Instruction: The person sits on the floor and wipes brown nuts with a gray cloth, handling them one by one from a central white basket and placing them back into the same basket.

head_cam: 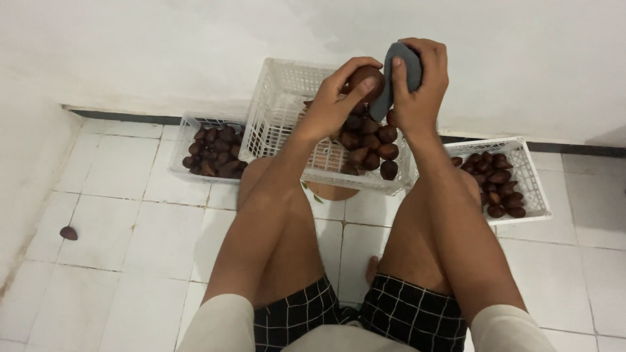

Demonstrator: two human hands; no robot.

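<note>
My left hand [339,98] holds a dark brown scaly fruit [362,79] up over the big white crate [274,111]. My right hand [420,85] grips a grey cloth or pad [398,75] pressed against that fruit. Both hands meet above the crate, which is tilted toward me and holds several of the same brown fruits [372,140]. My bare knees are spread on either side below it.
A small white basket [189,127] of brown fruits stands at the left by the wall. Another white basket [528,176] with fruits is at the right. One loose fruit [68,233] lies on the white tiled floor at far left. A white wall rises behind.
</note>
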